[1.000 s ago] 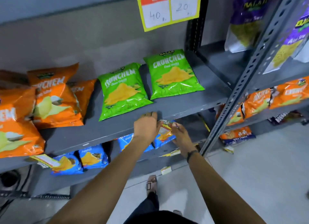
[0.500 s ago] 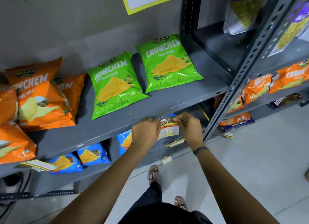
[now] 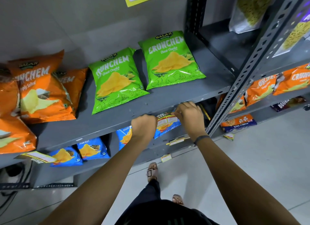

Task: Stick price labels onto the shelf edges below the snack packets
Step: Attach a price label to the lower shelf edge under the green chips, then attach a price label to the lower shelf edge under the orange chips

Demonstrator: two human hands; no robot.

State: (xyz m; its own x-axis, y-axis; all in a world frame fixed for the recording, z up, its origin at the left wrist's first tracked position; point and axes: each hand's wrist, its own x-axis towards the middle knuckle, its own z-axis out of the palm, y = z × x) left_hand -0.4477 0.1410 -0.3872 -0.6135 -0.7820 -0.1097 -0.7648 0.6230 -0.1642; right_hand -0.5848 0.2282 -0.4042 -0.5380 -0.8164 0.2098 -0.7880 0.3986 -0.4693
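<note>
White and red-bordered, the small paper price label [image 3: 166,120] sits against the front edge of the grey metal shelf [image 3: 167,97], below the two green crinkled chip packets [image 3: 171,62], roughly under the right one and towards the shelf's right end near the perforated grey upright post [image 3: 248,73]. The right hand [image 3: 190,115] pinches the label's upper right corner, fingers curled closed on it; the left hand [image 3: 144,125] is closed at the label's left side, its knuckles against the shelf lip, though whether its fingers actually grip the paper or only press it cannot be told from above. The step in hand appears to be seating the label on the lip. To do it well, the person would likely want the label's top line level with the shelf edge, one side tacked down first, then a thumb drawn across to the other side so no bubble or crease is trapped; the label looks slightly bowed now, so pressing from the middle outward may serve better. Behind the label, on the shelf below, lie blue foil snack packets [image 3: 93,149]. Orange chip packets [image 3: 45,90] crowd the left end of the grey shelf, whose edge there carries another label [image 3: 36,156] that looks loose and tilted. More small yellow-edged labels [image 3: 177,140] show on the lower shelf's front edge.
</note>
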